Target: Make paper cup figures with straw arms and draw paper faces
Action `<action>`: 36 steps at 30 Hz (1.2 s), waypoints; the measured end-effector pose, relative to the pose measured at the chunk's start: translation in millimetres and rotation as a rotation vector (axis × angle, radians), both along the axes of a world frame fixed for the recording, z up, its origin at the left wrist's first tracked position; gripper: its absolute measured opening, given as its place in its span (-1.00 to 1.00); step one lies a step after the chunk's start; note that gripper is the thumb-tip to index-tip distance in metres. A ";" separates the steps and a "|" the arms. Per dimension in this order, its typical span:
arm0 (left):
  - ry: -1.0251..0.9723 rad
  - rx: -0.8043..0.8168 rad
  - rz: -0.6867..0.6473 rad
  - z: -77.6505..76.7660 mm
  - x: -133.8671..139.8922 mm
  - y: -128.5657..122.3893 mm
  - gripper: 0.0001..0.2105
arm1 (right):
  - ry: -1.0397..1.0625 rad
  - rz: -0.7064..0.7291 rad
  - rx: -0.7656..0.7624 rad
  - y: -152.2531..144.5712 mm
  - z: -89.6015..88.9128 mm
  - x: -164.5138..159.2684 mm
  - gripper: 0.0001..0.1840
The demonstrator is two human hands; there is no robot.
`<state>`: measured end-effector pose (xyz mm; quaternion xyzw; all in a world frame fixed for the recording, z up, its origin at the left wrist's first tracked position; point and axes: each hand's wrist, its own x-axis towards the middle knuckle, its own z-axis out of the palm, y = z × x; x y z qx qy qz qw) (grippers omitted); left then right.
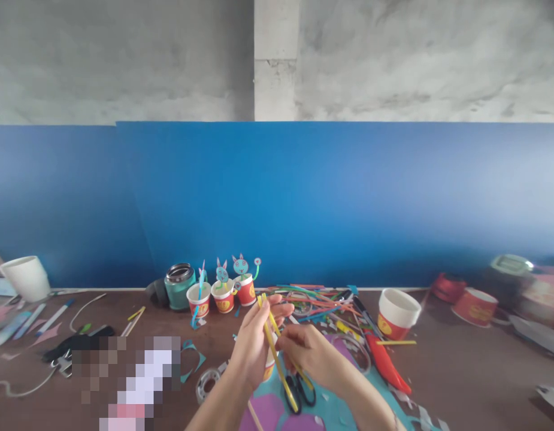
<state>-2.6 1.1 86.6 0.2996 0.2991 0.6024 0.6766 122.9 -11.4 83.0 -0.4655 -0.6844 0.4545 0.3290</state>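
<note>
Two thin yellow straws [277, 353] slant across the space between my hands, meeting at their upper ends. My left hand [250, 341] pinches those upper ends with its thumb, the other fingers stretched behind. My right hand [310, 353] has its fingertips closed on the right-hand straw, lower down. Below the straws lie black-handled scissors [293, 395] on teal paper [366, 389] and purple paper [268, 413]. Partly hidden behind my left hand is a red and white paper cup [268, 370].
Three paper cups with paper animal figures [223, 296] stand at the back beside a green jar [179, 287]. Coloured straws [321, 296] are heaped behind my hands. To the right are a paper cup [397, 311] and a red-handled tool [387, 365]. A tape roll [208, 385] lies left.
</note>
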 end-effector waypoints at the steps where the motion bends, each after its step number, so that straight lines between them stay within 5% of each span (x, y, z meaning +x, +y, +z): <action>1: -0.008 -0.005 0.004 0.0 -0.1 0.6 -0.75 | -0.032 0.016 0.002 -1.0 2.4 2.0 -0.73; 14: -0.394 -0.052 -0.090 8.8 -4.9 1.9 -0.94 | 0.010 0.204 -0.176 -4.0 13.1 14.7 -0.70; 24: -0.351 0.083 -0.172 7.6 -2.8 -2.6 -0.86 | 0.048 0.247 -0.337 -6.5 10.6 8.3 -0.65; 29: -0.246 0.116 -0.234 3.9 -2.2 -1.5 -0.82 | -0.013 0.264 -0.235 -6.1 16.0 17.4 -0.61; 36: 0.018 0.045 -0.517 -2.8 0.5 -3.9 -0.67 | 0.129 -0.257 0.179 8.9 18.6 26.5 -0.53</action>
